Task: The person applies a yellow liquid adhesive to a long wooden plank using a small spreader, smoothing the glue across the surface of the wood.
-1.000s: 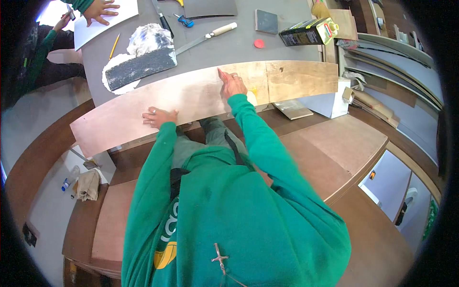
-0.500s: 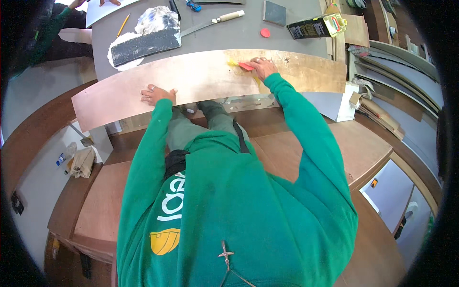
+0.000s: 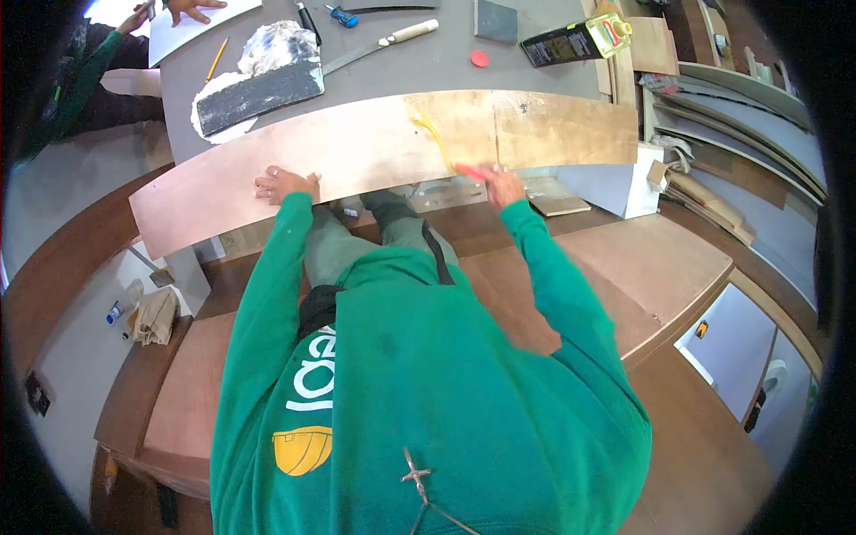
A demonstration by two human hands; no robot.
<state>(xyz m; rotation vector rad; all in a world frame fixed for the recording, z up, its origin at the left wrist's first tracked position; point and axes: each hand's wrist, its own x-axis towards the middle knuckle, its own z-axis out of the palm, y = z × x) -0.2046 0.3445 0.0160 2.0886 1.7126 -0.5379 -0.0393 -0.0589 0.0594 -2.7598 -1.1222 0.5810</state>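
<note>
Lying along the near edge of the table (image 3: 383,71), the board (image 3: 357,152) is long, thin and pale, pinkish toward the left and more yellow-brown toward the right. A dark line crosses it right of the middle, with a small dark mark just beyond. A yellow streak (image 3: 434,134) bends from near its far edge down toward its near edge, above the person's legs.

The table is grey. On it, behind the board, a dark block (image 3: 260,96) lies against a white, lumpy heap (image 3: 278,46), with a pencil (image 3: 217,61) to their left and a pale-handled knife (image 3: 383,45) to their right. Farther right are a red disc (image 3: 480,59), a grey square (image 3: 496,21) and a dark can (image 3: 562,45), tipped on its side. At the upper left, a co-worker's hand (image 3: 192,9) rests on a white sheet (image 3: 201,28). Brown benches (image 3: 615,267) flank the person, and curved panels (image 3: 740,134) fill a rack at the right.

The left hand (image 3: 285,183) lies on the board's left half, fingers a little apart, holding nothing. The right hand (image 3: 505,185) is closed on a red spreader (image 3: 469,170) at the board's near edge, beside the streak's lower end; blur hides the exact finger placement.
</note>
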